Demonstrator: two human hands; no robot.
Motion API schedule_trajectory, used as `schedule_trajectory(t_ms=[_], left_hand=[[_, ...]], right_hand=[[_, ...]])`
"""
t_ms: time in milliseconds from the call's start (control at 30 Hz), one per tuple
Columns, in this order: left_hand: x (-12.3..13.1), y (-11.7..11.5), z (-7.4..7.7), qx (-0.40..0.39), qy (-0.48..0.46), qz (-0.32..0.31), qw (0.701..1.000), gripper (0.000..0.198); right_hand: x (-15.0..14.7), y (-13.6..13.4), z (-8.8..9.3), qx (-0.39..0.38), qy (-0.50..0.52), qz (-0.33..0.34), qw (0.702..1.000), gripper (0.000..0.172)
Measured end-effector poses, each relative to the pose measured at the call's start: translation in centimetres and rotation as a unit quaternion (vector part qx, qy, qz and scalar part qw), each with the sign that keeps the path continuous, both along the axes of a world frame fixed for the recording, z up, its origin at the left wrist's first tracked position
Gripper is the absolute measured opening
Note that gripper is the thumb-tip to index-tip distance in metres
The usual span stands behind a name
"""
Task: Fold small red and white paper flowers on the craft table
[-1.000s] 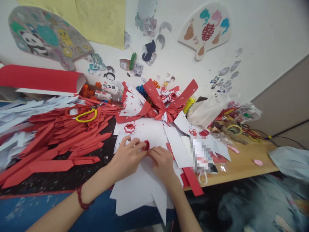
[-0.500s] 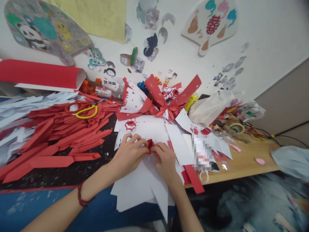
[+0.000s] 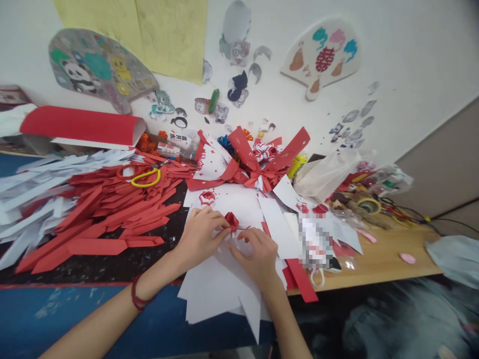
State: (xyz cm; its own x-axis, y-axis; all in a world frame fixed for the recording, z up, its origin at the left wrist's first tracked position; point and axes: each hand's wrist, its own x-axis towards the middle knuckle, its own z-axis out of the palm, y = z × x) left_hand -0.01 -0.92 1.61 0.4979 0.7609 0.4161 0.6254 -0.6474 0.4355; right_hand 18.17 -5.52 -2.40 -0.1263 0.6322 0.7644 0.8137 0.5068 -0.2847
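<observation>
**Left hand (image 3: 204, 235) pinching a red paper curl (image 3: 231, 220)**

Its fingertips close on the curl, just above the white sheets (image 3: 213, 294). Right hand (image 3: 259, 253) lies just beside, fingers bent; whether it grips anything I cannot tell. A light, even pinch would probably spare the folds. Red strips (image 3: 97, 214) lie well left.

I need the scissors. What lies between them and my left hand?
In the head view, red paper strips lie heaped between the scissors and the left hand.

Small crumpled red paper piece (image 3: 231, 220)
</observation>
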Motion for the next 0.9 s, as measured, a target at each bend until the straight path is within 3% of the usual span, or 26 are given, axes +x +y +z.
schedule_trajectory(t_ms=[167,367,567,900], left_hand=[[0.2,-0.1,-0.2,0.018,0.009,-0.016,1.0,0.014],[-0.1,0.1,-0.1,0.005,0.046,-0.004,0.999,0.015],[0.2,0.1,-0.4,-0.048,-0.019,0.021,0.998,0.016],[0.3,0.1,-0.2,-0.045,-0.071,0.026,0.996,0.014]], right_hand=[[-0.2,0.3,-0.6,0.007,-0.087,-0.023,0.996,0.017],[-0.1,0.5,-1.0,0.004,-0.12,0.027,0.992,0.019],[-0.2,0.5,-1.1,0.002,-0.12,0.047,0.992,0.024],[-0.3,0.3,-0.8,0.043,-0.138,0.04,0.989,0.028]])
